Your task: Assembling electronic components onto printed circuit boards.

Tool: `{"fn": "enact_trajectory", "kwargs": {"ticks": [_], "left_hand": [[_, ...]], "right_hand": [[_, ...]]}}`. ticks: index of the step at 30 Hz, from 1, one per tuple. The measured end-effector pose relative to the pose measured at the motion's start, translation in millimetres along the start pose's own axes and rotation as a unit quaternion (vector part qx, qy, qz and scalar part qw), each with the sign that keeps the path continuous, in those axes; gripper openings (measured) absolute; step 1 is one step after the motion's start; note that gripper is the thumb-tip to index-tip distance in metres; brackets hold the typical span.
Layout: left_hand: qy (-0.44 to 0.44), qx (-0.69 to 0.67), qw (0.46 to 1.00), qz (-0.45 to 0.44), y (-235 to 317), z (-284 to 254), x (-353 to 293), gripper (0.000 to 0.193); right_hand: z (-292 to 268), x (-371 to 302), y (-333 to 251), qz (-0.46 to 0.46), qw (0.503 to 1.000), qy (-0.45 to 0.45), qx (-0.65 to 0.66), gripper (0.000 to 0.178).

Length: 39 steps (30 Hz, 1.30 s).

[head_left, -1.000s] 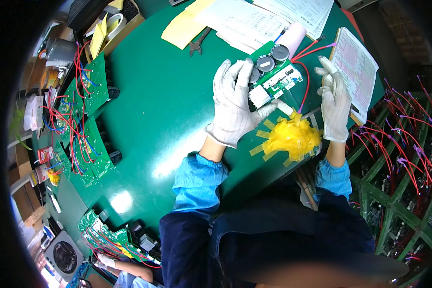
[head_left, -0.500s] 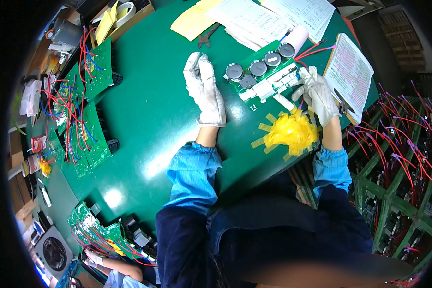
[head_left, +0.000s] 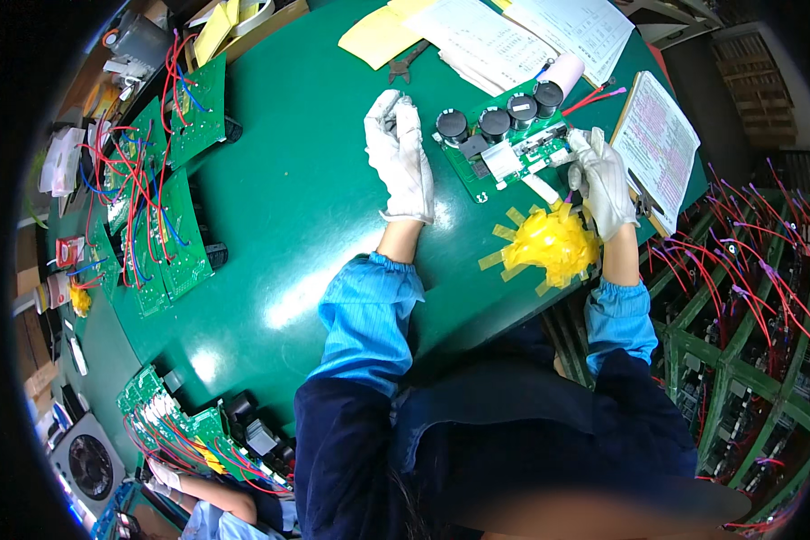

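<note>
Board (head_left: 510,142) lies slantwise on the table (head_left: 279,207) in the upper right of the frame, its 4 black capacitors (head_left: 493,124) facing up. The right hand (head_left: 607,184) is at its right end, thumb and fingers bent toward each other; I cannot tell whether they pinch the board or a part on it. The left hand (head_left: 403,166) is apart from it, at upper centre, fingers drawn close together and curled; whether they hold anything is unclear.

To work well here, the left hand would best steady the board by its bare left edge, not by the capacitors, so that the right hand does not push it askew. The right hand should press lightly and keep the red wires (head_left: 594,101) from snagging. The white tube (head_left: 542,189) and yellow tape (head_left: 549,249) sit close below, where a low wrist could catch a strip; the clipboard (head_left: 659,148) narrows room on the right.
</note>
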State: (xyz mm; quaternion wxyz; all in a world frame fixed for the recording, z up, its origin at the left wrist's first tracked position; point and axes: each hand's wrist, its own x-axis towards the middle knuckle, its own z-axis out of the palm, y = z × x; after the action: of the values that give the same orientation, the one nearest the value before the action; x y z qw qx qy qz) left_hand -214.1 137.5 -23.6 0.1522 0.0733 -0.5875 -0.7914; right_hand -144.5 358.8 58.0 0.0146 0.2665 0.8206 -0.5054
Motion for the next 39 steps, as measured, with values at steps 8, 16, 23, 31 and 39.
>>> {"fn": "enact_trajectory", "kwargs": {"ticks": [8,16,23,31,39], "left_hand": [[0.003,0.005,1.0,0.001,-4,-1,2,0.035],[0.01,-0.015,1.0,-0.007,-2,-1,1,0.033],[0.017,-0.005,1.0,-0.005,0,1,2,0.033],[0.006,-0.013,1.0,0.0,-5,-2,1,0.033],[-0.002,0.017,1.0,0.006,-4,2,2,0.033]], "right_hand": [[4,-1,-3,-0.032,0.998,0.019,0.042,0.039],[9,-19,-16,-0.076,0.992,0.039,0.096,0.035],[1,-29,-28,-0.086,0.988,0.041,0.124,0.026],[-39,-6,-26,-0.133,0.946,0.143,0.26,0.014],[-141,43,-47,-0.242,0.921,0.261,0.157,0.022]]}}
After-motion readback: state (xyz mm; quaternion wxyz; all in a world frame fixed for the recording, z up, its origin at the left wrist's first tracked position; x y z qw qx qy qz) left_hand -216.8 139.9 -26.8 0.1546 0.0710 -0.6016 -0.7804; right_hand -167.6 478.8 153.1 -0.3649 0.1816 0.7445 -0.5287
